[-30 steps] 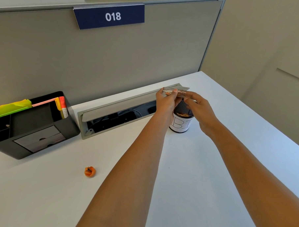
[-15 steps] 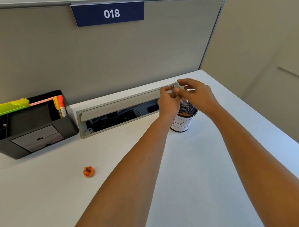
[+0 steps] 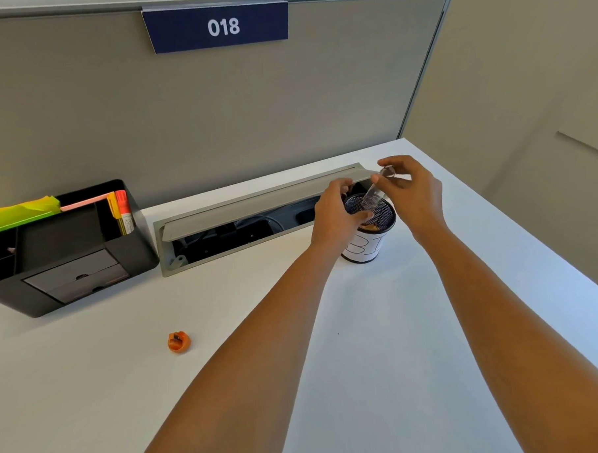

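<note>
A black mesh cup (image 3: 367,249) with a white paper label stands on the white desk (image 3: 381,342) near the back right. Orange-brown shavings (image 3: 371,227) lie inside it. My right hand (image 3: 414,195) pinches a small clear plastic tube (image 3: 375,193) by its upper end, tilted with its lower end over the cup's mouth. My left hand (image 3: 336,216) holds the cup's left rim, fingers curled against it. A small orange sharpener (image 3: 178,341) lies alone on the desk at the front left.
A grey cable tray (image 3: 242,225) with its lid raised runs along the back, just behind the cup. A black desk organizer (image 3: 69,257) with sticky notes and markers stands at the left. A grey partition (image 3: 217,110) labelled 018 closes the back; the desk edge runs down the right.
The clear tube lay level between both hands above the cup. Now the right hand alone holds it, tipped down into the cup's mouth, and the left hand has dropped to the cup's rim.
</note>
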Motion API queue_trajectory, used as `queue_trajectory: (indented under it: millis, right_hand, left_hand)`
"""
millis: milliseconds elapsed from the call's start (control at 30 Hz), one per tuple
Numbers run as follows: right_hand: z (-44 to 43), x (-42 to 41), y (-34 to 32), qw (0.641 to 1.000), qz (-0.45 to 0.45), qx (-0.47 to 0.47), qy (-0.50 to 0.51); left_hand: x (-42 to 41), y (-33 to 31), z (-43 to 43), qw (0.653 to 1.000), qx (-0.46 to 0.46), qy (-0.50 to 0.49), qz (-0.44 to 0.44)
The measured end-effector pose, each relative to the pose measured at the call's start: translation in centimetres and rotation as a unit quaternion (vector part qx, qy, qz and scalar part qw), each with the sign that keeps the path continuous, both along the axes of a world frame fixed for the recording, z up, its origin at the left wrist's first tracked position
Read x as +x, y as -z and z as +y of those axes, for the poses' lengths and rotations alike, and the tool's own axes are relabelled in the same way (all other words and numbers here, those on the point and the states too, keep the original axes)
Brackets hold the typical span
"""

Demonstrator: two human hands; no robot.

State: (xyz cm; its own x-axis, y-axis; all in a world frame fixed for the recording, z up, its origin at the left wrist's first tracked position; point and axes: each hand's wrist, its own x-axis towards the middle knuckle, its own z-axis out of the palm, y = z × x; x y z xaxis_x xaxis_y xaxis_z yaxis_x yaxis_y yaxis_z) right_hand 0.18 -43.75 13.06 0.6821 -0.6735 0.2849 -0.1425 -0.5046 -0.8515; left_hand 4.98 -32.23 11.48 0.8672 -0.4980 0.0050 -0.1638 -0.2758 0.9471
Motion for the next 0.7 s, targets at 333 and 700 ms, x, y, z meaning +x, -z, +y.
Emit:
queue_trajectory:
  millis: [333,700]
  right_hand:
    - [0.1,-1.2,1.3,0.996,0.046,-0.075,-0.015]
    - [0.4,-1.5,0.9,0.996,0.062,-0.066,0.005]
  left_hand:
    - [-0.7,1.8,0.3,0.99,0.12,0.048,-0.056]
    - [-0.6,2.0,0.4,0.988,0.122,0.046,-0.077]
